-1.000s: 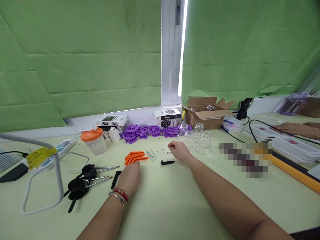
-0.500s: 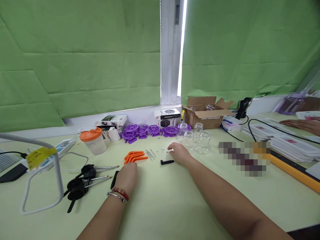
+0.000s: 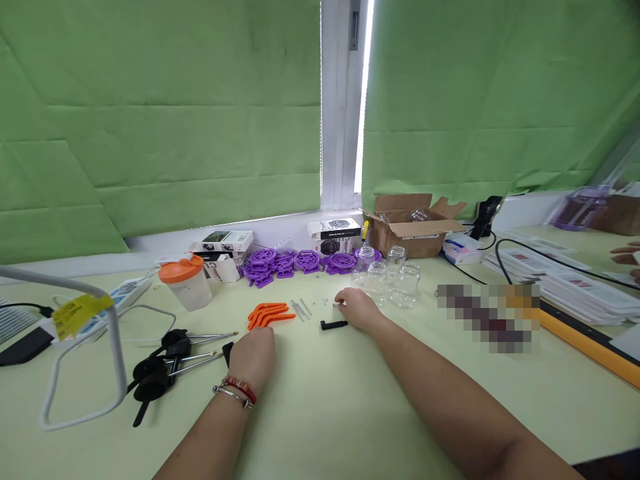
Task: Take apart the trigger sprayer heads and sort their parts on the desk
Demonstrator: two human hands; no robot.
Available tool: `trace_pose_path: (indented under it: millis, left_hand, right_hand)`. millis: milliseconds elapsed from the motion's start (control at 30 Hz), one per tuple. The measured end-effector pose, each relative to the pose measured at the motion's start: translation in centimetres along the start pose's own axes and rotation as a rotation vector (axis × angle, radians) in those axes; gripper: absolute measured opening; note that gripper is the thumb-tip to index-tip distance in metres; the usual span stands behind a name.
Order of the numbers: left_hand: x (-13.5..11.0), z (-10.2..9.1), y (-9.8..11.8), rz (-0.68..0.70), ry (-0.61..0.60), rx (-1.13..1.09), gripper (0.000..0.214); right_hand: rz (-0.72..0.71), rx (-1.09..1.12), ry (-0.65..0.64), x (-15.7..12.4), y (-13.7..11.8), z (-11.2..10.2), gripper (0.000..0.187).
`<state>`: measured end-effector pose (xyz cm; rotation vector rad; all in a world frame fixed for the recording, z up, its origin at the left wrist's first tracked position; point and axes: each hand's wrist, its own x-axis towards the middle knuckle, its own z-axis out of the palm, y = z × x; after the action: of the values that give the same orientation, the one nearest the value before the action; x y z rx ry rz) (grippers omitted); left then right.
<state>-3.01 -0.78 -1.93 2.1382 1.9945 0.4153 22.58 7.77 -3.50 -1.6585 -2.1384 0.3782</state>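
Note:
My left hand [image 3: 255, 355] rests on the pale green table [image 3: 340, 407], fingers curled, just below the orange plastic pieces [image 3: 267, 315] and over one end of a small black part [image 3: 229, 350]. Whether it grips that part is hidden. My right hand [image 3: 357, 308] reaches further out with its fingertips pinched on a small metal spring [image 3: 337, 305]. A black L-shaped piece [image 3: 333, 325] lies just in front of it. Thin metal pins [image 3: 301, 308] lie between the two hands.
Purple wheel parts [image 3: 295, 261], clear glass jars [image 3: 390, 280], a cardboard box [image 3: 413, 230] and an orange-lidded cup [image 3: 186, 283] line the back. Black-handled tools [image 3: 165, 367] and a white wire frame [image 3: 113, 360] lie left. Another person's hand [image 3: 627, 257] and stacked papers [image 3: 565, 280] are far right.
My right hand has lowered slightly onto the spring and closed its fingertips on it. My left hand shifted a little left over the black part. The other person's hand drew back to the right.

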Motion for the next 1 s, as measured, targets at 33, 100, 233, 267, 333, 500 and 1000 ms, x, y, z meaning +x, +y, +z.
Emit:
trace_pose_path:
  millis: [33,100,233,267,333,500,1000]
  left_hand:
    - [-0.1,-0.3,0.4,-0.029,-0.01,0.107,0.026]
    - [-0.3,-0.7,0.9,-0.05,-0.024,0.273,0.029]
    - [-0.4,-1.1,1.6,-0.017,0.001,0.332,0.033]
    - [-0.4,-1.2,1.8,-0.003,0.021,0.324,0.032]
    - [-0.4,-1.2,2.2,0.041,0.066,0.284,0.03]
    - [-0.6,-0.7,3.1,0.147,0.11,0.03,0.026]
    - [-0.3,1.3,3.8,0.126,-0.147,-0.863,0.024]
  right_hand:
    - [-0.001,0.0,0.006,0.0,-0.1,0.0,0.023]
    - [-0.025,0.011,0.023,-0.2,-0.4,-0.1,0.024]
    - [-0.173,0.082,0.01,-0.7,-1.4,-0.3,0.021]
    - [-0.202,0.105,-0.032,-0.8,-1.6,-0.3,0.02]
    - [-0.22,0.14,-0.144,-1.0,-1.9,-0.4,0.017]
    - [-0.211,0.146,-0.293,-1.2,-2.1,-0.5,0.025]
    - [-0.112,1.022,-0.518,-1.9,-4.9,2.6,0.018]
